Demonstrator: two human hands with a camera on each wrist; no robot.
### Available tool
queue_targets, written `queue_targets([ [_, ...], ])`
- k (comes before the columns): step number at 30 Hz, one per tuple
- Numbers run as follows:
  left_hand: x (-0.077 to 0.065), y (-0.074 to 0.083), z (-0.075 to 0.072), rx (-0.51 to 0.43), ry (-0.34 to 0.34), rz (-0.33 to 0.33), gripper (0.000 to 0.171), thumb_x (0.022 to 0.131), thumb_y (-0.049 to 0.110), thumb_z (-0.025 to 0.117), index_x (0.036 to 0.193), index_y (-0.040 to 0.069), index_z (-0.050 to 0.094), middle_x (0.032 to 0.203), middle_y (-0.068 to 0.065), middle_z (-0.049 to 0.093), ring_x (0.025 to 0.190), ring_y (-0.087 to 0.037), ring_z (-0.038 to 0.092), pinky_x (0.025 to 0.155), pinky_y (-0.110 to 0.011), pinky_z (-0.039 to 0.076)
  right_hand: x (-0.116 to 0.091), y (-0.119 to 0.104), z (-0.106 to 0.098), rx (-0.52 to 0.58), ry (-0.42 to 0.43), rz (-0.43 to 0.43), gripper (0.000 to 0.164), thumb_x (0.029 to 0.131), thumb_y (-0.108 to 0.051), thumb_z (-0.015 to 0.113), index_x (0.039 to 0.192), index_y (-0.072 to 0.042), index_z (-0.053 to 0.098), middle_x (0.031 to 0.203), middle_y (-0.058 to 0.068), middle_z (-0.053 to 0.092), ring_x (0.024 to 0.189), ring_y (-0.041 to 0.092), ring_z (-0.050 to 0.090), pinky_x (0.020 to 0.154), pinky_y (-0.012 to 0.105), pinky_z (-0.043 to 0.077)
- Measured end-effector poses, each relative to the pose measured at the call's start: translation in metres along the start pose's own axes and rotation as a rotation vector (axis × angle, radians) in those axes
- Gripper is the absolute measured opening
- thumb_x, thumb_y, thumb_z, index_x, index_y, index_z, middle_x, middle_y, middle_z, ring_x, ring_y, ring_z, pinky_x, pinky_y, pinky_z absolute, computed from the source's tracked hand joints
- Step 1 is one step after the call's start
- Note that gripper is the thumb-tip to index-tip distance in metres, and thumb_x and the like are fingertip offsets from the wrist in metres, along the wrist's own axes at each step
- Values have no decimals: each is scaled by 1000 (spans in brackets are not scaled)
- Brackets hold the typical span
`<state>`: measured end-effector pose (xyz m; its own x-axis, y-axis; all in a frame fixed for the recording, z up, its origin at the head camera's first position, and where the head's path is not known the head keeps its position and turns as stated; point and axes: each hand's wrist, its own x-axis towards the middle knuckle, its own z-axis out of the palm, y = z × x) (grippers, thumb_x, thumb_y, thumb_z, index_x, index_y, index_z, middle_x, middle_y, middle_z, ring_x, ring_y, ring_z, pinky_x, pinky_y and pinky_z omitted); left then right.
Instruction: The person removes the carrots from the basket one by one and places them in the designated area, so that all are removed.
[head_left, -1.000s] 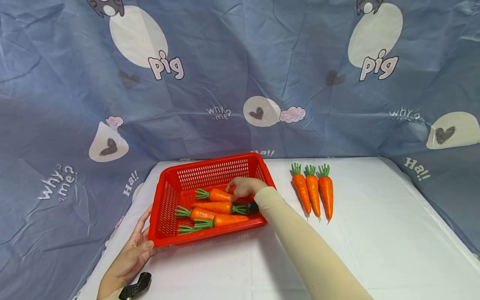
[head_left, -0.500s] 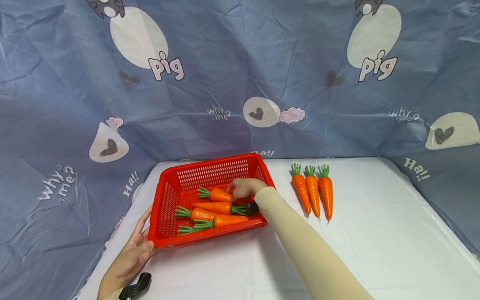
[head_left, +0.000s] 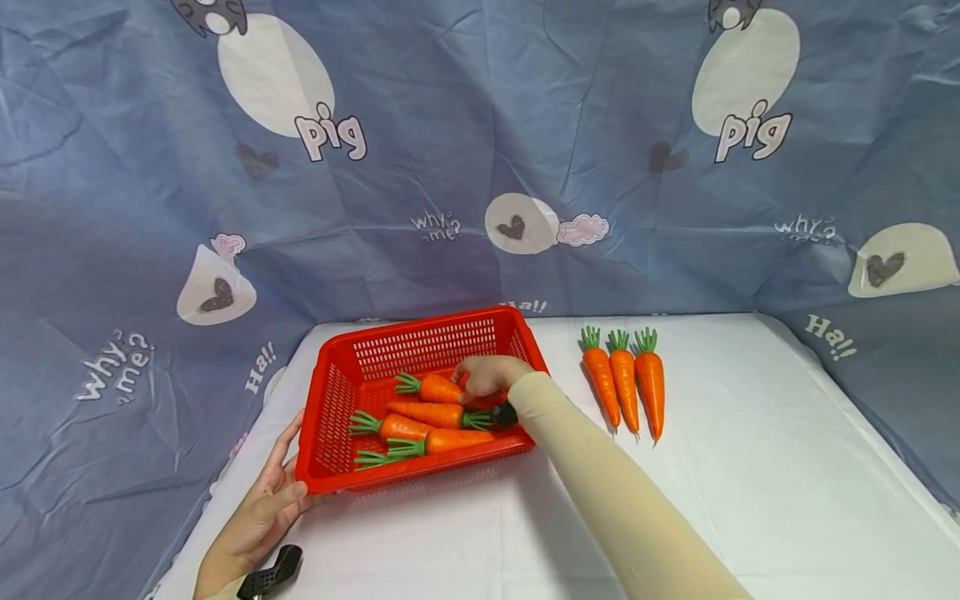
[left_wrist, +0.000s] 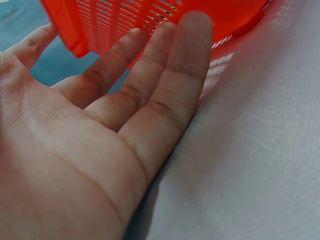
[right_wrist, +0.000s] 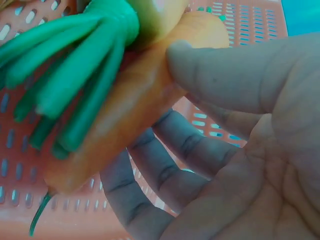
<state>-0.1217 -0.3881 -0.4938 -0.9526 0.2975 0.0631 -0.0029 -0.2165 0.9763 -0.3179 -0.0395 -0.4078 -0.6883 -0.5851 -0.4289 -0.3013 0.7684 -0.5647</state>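
Note:
A red plastic basket [head_left: 429,333] with slotted walls holds several orange carrots with green stalks. My right hand [head_left: 486,375] reaches inside and holds the rearmost carrot [head_left: 439,388], whose stalk points left. In the right wrist view, my thumb presses on this carrot [right_wrist: 145,90] and my fingers curl beneath it; another carrot's green stalk [right_wrist: 85,70] overlaps it. At the basket's front left corner is my left hand [head_left: 262,510], thumb on the corner and fingers along the side. In the left wrist view, its nearly straight fingers [left_wrist: 172,95] reach the basket's wall.
Three carrots [head_left: 625,390] lie side by side on the white tablecloth [head_left: 757,467], right of the basket, stalks toward the back. A blue printed cloth [head_left: 420,167] hangs behind and beside the table. A black wrist camera [head_left: 273,570] sits on the left wrist.
Hardly anything differs. The rearmost carrot and the one in front of it have shifted very slightly to the right; both hands and the basket stay in place.

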Motion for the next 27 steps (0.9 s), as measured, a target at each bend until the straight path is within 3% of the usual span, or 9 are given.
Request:
queue_targets([
  [4, 1, 1, 1, -1, -12, 4, 90, 109, 6, 56, 172, 42, 2, 158, 13, 49, 135, -14, 65, 105, -34, 60, -3, 1, -3, 28, 3, 6, 46, 103, -18, 69, 147, -11, 61, 152, 9, 55, 123, 24, 51, 114, 40, 46],
  [10, 1, 1, 1, -5, -14, 2, 89, 110, 7, 55, 172, 42, 2, 158, 13, 49, 134, -14, 66, 106, -34, 59, -10, 0, -7, 194, 13, 6, 45, 103, -16, 70, 146, -8, 59, 146, 10, 54, 114, 22, 54, 98, 36, 56],
  [19, 0, -2, -2, -14, -28, 16, 88, 111, 7, 53, 172, 41, 1, 158, 13, 50, 134, -16, 67, 105, -34, 60, -22, -3, -12, 362, 1, 4, 52, 103, -19, 71, 151, -7, 54, 154, 14, 52, 119, 29, 66, 99, 43, 62],
  [27, 1, -3, -3, -34, -50, 29, 89, 111, 4, 52, 172, 41, 0, 157, 14, 52, 134, -15, 67, 106, -34, 60, -33, -3, -11, 516, 16, -24, 57, 103, -14, 71, 154, -2, 48, 154, 15, 53, 113, 24, 65, 98, 44, 64],
])
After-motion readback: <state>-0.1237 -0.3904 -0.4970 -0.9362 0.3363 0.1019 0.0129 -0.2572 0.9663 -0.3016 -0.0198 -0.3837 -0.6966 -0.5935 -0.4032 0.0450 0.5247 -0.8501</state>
